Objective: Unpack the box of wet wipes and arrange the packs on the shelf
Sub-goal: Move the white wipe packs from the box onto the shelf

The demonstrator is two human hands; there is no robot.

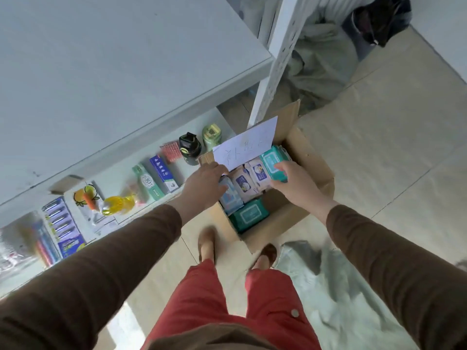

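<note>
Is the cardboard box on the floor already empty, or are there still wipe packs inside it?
Not empty. The cardboard box holds several packs: a teal pack near the front and white packs in the middle.

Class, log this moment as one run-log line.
left hand: on blue pack | right hand: gripping teal pack | box: open

Open box (310,170) on floor right of shelf (121,72), wipe packs (249,180) inside, paper sheet (246,145) over its far-left edge
</note>
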